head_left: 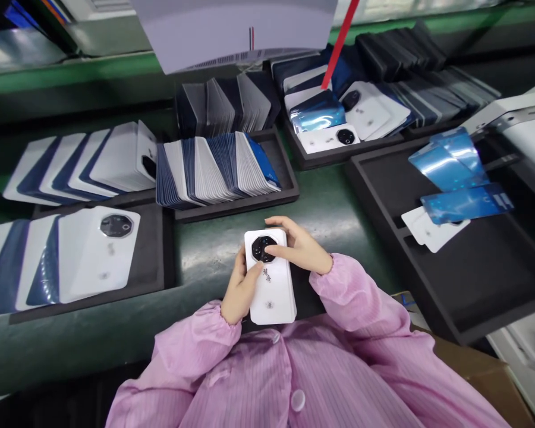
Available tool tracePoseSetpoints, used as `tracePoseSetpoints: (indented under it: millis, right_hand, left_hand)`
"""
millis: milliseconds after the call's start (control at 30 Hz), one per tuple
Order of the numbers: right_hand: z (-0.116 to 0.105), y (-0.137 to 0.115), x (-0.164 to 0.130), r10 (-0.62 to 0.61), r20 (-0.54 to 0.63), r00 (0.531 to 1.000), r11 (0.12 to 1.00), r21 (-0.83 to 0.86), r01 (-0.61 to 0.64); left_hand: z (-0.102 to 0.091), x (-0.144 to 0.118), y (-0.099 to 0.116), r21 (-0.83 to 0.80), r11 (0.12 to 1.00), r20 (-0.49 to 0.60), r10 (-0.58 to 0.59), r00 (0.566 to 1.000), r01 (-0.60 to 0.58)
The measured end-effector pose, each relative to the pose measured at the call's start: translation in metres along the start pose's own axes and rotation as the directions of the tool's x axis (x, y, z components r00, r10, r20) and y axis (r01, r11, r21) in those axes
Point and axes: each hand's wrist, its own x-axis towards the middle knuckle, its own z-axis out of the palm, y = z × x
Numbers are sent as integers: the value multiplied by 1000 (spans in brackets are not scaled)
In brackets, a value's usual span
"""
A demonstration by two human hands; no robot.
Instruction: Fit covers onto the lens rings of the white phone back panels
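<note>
Close to my body is a small stack of white phone-shaped cards [274, 291], printed with a dark octagonal camera and dark characters. My left hand [241, 285] is closed round the stack's left edge, its thumb lying on the top card. At the upper right, my right hand [301, 245] also grips the stack. Its thumb rests on the camera print, and its fingers reach behind the top edge. Edges of cards underneath show along the right and bottom sides. The undersides of both hands' grips are hidden.
Black trays hold fanned white and dark-blue cards, including a middle tray [241, 209] and a left tray [154, 270]. A right tray [455, 285] bears blue glossy cards [466, 202] and white pieces. A white sheet [241, 30] hangs ahead above the green table [325, 202].
</note>
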Motion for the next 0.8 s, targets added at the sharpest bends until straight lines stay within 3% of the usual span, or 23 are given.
tracePoseSetpoints:
  millis: [167, 300, 433, 533, 600, 800]
  right_hand:
    - [7, -4, -1, -24, 48, 999, 995, -97, 28]
    - [12, -11, -2, -79, 18, 997, 976, -203, 81]
    - [11, -34, -1, -234, -61, 970, 859, -480, 177]
    - [13, -55, 0, -346, -39, 937, 711, -662, 236]
    - [16, -66, 1, -359, -5, 933, 655, -714, 248]
    - [28, -74, 4, -312, -65, 948, 694, -697, 180]
  left_hand:
    - [-4, 1, -3, -16, 997, 40, 71, 997, -70]
    - [-3, -1, -1, -105, 991, 88, 88, 992, -78]
    - [-1, -2, 3, -143, 988, 110, 66, 992, -49]
    - [-1, -3, 4, -89, 983, 79, 169, 982, -162]
    - [-2, -5, 4, -16, 966, 48, 260, 964, -259]
    - [-6, -5, 3, 130, 906, 4, 406, 914, -403]
